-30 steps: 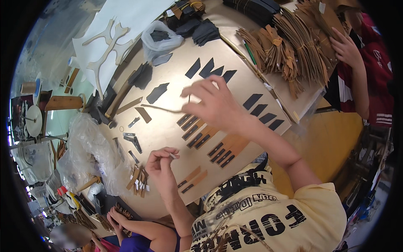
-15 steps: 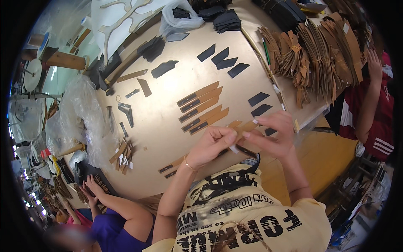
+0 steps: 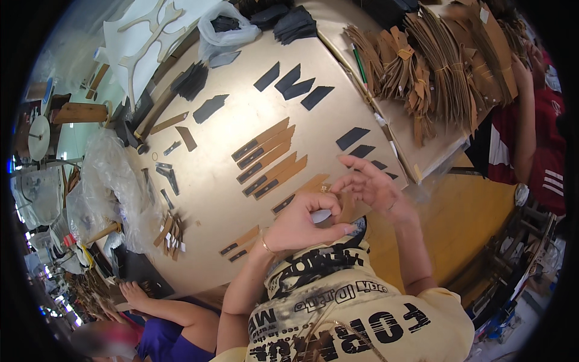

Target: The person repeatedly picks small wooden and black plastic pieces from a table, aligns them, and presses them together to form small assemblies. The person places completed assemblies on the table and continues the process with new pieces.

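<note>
My left hand (image 3: pixel 301 222) is closed, thumb against curled fingers, on a brown leather strip (image 3: pixel 350 209) near the table's front edge. A whitish piece (image 3: pixel 321 215) shows between its thumb and forefinger; whether it is stuck to the strip I cannot tell. Just right of it, my right hand (image 3: pixel 377 190) has its fingers apart, the lower ones close to the strip. Beyond the hands lie several brown leather strips (image 3: pixel 280 148) with dark rectangular patches at one end. Another such strip (image 3: pixel 301 193) lies right beside my left hand. Black slanted leather pieces (image 3: pixel 352 139) are near my right fingers.
Tied bundles of brown strips (image 3: pixel 443 66) lie at the far right. A clear plastic bag (image 3: pixel 108 181) is on the left, near a small strip bundle (image 3: pixel 172 234). Co-workers sit at left, in a purple top (image 3: pixel 181 329), and at right, in a red top (image 3: pixel 531 139).
My right hand has opened from its pinch on the strip and lifted its fingers. My left hand has turned, still holding the strip. The whole view has shifted slightly.
</note>
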{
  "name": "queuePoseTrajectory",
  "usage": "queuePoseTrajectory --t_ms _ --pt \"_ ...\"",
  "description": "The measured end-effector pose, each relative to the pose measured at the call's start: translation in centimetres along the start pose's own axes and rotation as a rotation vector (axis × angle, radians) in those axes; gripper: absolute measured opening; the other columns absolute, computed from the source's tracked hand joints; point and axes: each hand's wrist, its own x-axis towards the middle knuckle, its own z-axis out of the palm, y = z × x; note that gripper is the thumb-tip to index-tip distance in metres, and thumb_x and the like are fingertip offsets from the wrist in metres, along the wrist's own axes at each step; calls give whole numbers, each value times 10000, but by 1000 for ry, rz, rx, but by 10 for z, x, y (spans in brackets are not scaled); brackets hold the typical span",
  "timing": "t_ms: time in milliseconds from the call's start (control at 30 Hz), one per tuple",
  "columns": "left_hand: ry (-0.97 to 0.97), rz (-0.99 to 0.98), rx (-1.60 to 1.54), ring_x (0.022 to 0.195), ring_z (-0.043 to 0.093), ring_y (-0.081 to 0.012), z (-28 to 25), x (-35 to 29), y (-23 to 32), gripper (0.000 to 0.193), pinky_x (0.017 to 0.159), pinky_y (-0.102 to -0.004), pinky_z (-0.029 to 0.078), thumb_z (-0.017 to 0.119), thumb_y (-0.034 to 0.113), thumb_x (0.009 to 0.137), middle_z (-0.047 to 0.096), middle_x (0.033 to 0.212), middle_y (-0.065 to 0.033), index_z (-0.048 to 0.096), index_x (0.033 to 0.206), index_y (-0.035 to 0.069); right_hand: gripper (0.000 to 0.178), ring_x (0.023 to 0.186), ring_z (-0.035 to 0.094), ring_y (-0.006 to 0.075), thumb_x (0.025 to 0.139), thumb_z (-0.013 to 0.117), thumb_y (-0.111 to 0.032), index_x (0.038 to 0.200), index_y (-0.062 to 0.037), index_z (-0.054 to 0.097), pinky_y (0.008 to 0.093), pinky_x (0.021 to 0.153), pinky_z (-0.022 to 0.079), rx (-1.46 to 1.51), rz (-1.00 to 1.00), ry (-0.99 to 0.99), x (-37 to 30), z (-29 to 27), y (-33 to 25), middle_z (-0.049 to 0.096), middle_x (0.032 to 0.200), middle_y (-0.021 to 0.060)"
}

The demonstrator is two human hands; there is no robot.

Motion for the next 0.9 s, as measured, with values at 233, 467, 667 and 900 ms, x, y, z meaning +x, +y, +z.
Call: queuePoseTrajectory --t_ms 233,467,667,900 --pt "48 -336 -180 705 605 -46 -7 19 -11 187 607 -183 457 757 145 889 643 776 -14 639 837 10 499 871 566 63 838 750 -19 1311 -23 590 210 748 470 -386 23 53 -1 -15 -14 585 956 3" --pt "330 -308 -293 789 674 -87 -5 20 -20 244 680 -205 552 706 146 928 692 868 -67 649 1052 -57 391 892 558 67 863 712 7 1241 -24 615 222 765 470 -620 -52 260 12 -23 -32 578 971 7" --pt "518 -207 -74 812 680 -112 -1 36 -24 241 710 -221 570 654 78 944 687 915 -85 621 1130 -71 410 923 567 96 857 695 19 1254 -33 612 246 782 489 -906 -161 195 34 -33 -40 580 985 16" --pt "570 -99 370 690 632 -77 3 49 -24 176 625 -214 516 631 15 923 642 792 -32 695 1084 -16 423 867 597 133 813 702 41 1221 -46 630 281 760 504 -1009 -156 182 52 -44 -47 604 916 39"
